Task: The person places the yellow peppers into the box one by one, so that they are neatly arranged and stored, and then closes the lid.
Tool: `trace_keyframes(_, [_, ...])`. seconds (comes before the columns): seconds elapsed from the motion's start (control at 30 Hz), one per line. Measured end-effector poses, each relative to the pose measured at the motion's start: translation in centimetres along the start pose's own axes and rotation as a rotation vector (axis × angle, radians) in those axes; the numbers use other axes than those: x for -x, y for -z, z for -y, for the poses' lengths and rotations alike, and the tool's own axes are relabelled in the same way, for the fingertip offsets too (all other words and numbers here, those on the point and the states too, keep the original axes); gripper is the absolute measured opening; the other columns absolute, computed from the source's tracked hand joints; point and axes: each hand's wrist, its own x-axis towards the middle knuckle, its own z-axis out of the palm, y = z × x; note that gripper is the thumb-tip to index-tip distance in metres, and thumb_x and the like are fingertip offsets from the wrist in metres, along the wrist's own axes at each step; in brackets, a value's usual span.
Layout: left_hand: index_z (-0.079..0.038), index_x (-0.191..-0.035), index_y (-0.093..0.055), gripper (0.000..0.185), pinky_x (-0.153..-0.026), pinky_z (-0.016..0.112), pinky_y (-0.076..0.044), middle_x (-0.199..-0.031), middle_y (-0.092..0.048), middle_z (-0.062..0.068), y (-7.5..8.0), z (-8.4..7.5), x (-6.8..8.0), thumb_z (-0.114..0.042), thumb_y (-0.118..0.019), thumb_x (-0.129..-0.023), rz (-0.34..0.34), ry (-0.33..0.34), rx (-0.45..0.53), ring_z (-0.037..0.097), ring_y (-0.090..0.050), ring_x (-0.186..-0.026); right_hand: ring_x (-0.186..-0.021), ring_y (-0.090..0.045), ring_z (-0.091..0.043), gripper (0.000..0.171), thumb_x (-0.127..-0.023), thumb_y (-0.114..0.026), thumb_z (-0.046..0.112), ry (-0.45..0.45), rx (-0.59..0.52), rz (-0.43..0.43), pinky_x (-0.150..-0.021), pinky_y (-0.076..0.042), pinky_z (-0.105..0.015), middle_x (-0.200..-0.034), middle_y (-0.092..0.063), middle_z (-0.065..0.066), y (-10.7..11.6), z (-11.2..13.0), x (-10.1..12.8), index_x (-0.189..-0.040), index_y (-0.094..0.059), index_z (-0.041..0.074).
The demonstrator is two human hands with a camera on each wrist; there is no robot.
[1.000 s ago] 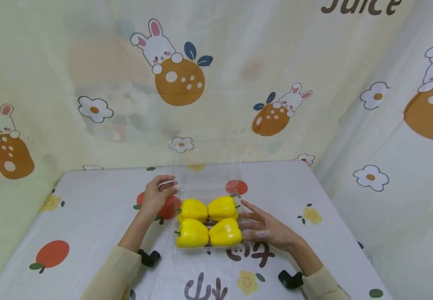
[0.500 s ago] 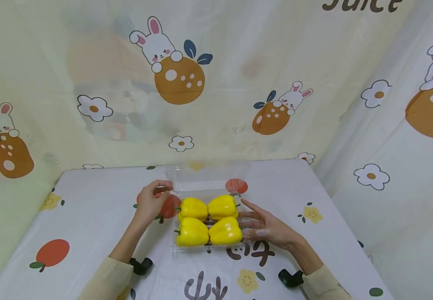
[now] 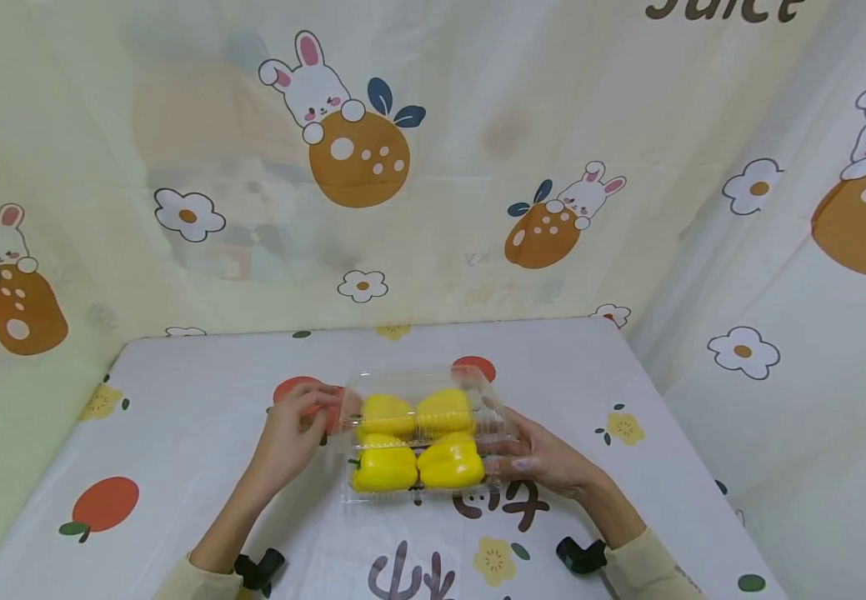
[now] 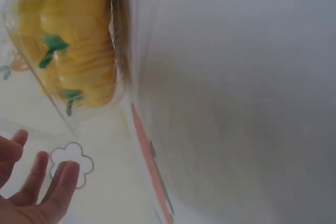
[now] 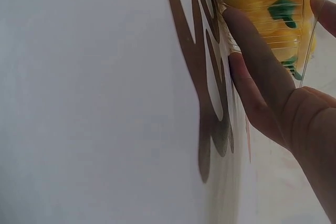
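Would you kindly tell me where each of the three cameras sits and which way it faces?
Head: on the person's head, looking forward and down at the table; both forearms, left hand and right hand flank a clear clamshell box of yellow peppers.
Left wrist: beside the box's left end; fingertips show.
Right wrist: low over the tablecloth; fingers press the box's right end.
Shared: all show the box of peppers.

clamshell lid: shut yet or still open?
Partly open. The clear lid is tilted over the rear yellow peppers; the front peppers remain uncovered. Left hand holds its edge.
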Motion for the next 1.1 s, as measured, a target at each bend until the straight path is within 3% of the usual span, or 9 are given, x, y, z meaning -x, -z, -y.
trace_keyframes(0.17, [-0.008, -0.115, -0.079, 0.021, -0.080, 0.031, -0.067, -0.131, -0.070, 0.008, 0.2, -0.7, 1.9, -0.007, -0.063, -0.101, 0.019, 0.027, -0.050, 0.026, -0.074, -0.106, -0.132, -0.063, -0.029, 0.099, -0.095, -0.072, 0.003, 0.024, -0.028, 0.024, -0.106, -0.061, -0.039, -0.169, -0.030, -0.029, 0.4, -0.3, 0.1, -0.172, -0.013, 0.023])
trace_keyframes(0.33, [-0.013, -0.121, -0.078, 0.023, -0.084, 0.033, -0.067, -0.128, -0.071, 0.003, 0.4, -1.6, 3.3, -0.015, -0.068, -0.101, 0.075, 0.071, -0.090, 0.023, -0.070, -0.112, -0.141, -0.055, -0.028, 0.101, -0.095, -0.072, 0.011, 0.038, -0.058, 0.058, -0.107, -0.060, -0.043, -0.173, -0.015, -0.031, 0.9, -0.6, 0.2, -0.172, -0.009, 0.023])
trace_keyframes(0.5, [-0.017, -0.136, -0.070, 0.037, -0.081, 0.026, -0.064, -0.139, -0.063, 0.004, 0.7, -2.3, 4.5, -0.019, -0.069, -0.099, 0.190, 0.154, -0.092, 0.025, -0.064, -0.116, -0.145, -0.051, -0.032, 0.102, -0.094, -0.074, 0.017, 0.020, -0.005, 0.045, -0.108, -0.059, -0.038, -0.172, -0.020, -0.030, 1.1, -0.6, 0.3, -0.172, -0.010, 0.026])
trace_keyframes(0.67, [-0.021, -0.153, -0.055, 0.061, -0.075, 0.023, -0.058, -0.147, -0.058, 0.010, 0.6, -2.6, 5.3, -0.024, -0.074, -0.095, 0.299, 0.213, -0.076, 0.022, -0.065, -0.113, -0.145, -0.052, -0.032, 0.101, -0.095, -0.076, 0.025, 0.019, 0.011, 0.041, -0.112, -0.057, -0.040, -0.171, -0.026, -0.029, 1.4, -0.7, 0.3, -0.172, -0.011, 0.028])
trace_keyframes(0.9, [-0.020, -0.157, -0.051, 0.075, -0.067, 0.024, -0.054, -0.117, -0.071, 0.004, 0.4, -3.0, 5.5, -0.023, -0.082, -0.089, 0.343, 0.243, -0.058, 0.012, -0.064, -0.087, -0.145, -0.055, -0.032, 0.098, -0.096, -0.076, 0.025, 0.011, 0.017, 0.036, -0.114, -0.055, -0.043, -0.170, -0.030, -0.027, 1.5, -0.6, 0.5, -0.171, -0.014, 0.027])
trace_keyframes(1.1, [-0.018, -0.156, -0.049, 0.075, -0.060, 0.024, -0.049, -0.101, -0.068, 0.000, 0.5, -2.9, 5.7, -0.021, -0.083, -0.090, 0.343, 0.233, -0.039, 0.013, -0.060, -0.077, -0.143, -0.056, -0.042, 0.078, -0.101, -0.069, 0.022, -0.040, 0.151, -0.089, -0.113, -0.056, -0.051, -0.166, -0.041, -0.028, 1.1, 0.5, 1.2, -0.168, -0.028, 0.017])
